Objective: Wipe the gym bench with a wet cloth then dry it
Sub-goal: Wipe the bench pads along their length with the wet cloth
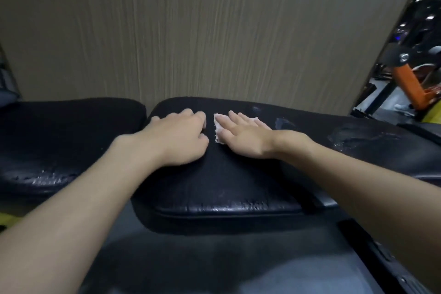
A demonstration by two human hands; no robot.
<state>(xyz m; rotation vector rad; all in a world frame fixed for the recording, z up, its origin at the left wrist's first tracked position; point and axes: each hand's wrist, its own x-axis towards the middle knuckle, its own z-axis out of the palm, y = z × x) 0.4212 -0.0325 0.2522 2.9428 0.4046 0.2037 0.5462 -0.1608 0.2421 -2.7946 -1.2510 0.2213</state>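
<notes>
The black padded gym bench (222,181) runs across the middle of the view, its vinyl worn and cracked along the front edge. A small white cloth (218,124) lies on the pad near the far edge. My right hand (245,136) lies flat on the cloth with straight fingers and covers most of it. My left hand (181,136) rests on the pad just left of the cloth, fingers curled under, holding nothing. Wet streaks shine on the pad to the right (362,136).
A second black pad (59,141) sits to the left across a narrow gap. A wood-grain wall panel (202,31) stands right behind the bench. Orange gym equipment (410,83) is at the far right. Dark floor lies below.
</notes>
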